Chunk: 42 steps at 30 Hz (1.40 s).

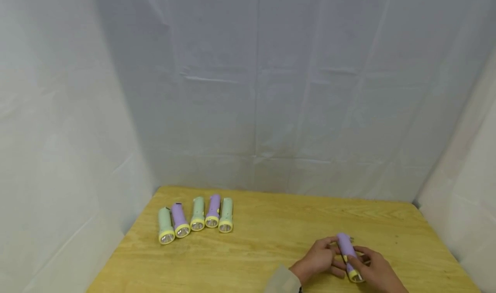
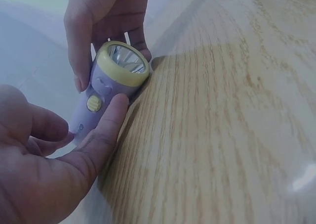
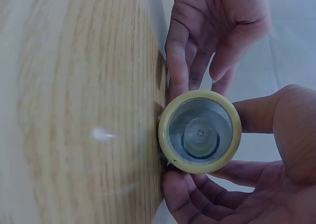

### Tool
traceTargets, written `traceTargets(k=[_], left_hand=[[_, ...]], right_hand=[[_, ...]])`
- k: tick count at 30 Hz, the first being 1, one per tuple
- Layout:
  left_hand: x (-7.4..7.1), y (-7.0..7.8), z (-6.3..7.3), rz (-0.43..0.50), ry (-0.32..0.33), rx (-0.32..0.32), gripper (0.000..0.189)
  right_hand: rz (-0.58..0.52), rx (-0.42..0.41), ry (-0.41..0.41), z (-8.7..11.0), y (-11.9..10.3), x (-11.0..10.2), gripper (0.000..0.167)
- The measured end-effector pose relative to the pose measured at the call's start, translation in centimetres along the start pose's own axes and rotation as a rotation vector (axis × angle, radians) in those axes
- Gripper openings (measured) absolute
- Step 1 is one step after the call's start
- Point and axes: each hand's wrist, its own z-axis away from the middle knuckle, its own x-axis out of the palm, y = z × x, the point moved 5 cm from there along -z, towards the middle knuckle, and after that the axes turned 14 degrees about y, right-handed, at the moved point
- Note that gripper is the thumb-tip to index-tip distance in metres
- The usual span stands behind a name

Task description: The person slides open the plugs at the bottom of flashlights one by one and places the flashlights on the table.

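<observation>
A purple flashlight [image 1: 344, 244] with a yellow rim and yellow switch lies low over the front right of the wooden table, lens end toward me. My right hand [image 1: 379, 270] grips it near the head, thumb on the upper side and the other fingers along its right flank. At the left flank is my left hand [image 1: 318, 257], its fingers loosely extended. One left fingertip touches the body below the rim in the left wrist view, beside the yellow switch [image 2: 94, 103]. The right wrist view looks straight into the lens [image 3: 200, 132], hiding the body behind it.
Toward the back left of the wooden table [image 1: 271, 224] several flashlights lie in a loose row, lenses facing me. Among them are a purple one [image 1: 178, 215] and a green one [image 1: 165, 219]. White sheeting [image 1: 248, 112] hangs behind and at both sides.
</observation>
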Motion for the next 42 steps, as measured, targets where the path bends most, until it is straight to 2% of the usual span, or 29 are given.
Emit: traceTargets(k=[11, 23, 29, 36, 42], left_hand=[[0.7, 0.2, -0.2, -0.047, -0.054, -0.032, 0.057], [0.9, 0.3, -0.3, -0.051, -0.09, -0.055, 0.057], [0.8, 0.2, -0.2, -0.068, -0.071, -0.042, 0.051], [-0.3, 0.3, 0.0, -0.096, 0.033, 0.005, 0.043], [-2.6, 1.2, 0.1, -0.146, 0.021, 0.021, 0.04]], right_hand=[[-0.023, 0.019, 0.013, -0.2, 0.5, -0.7, 0.065], [-0.024, 0.055, 0.002, -0.3, 0.8, -1.1, 0.07], [0.001, 0.031, -0.002, -0.4, 0.9, -1.3, 0.071], [0.037, -0.034, 0.037, -0.5, 0.5, -2.2, 0.068], [0.02, -0.02, 0.069, -0.7, -0.7, -2.8, 0.067]])
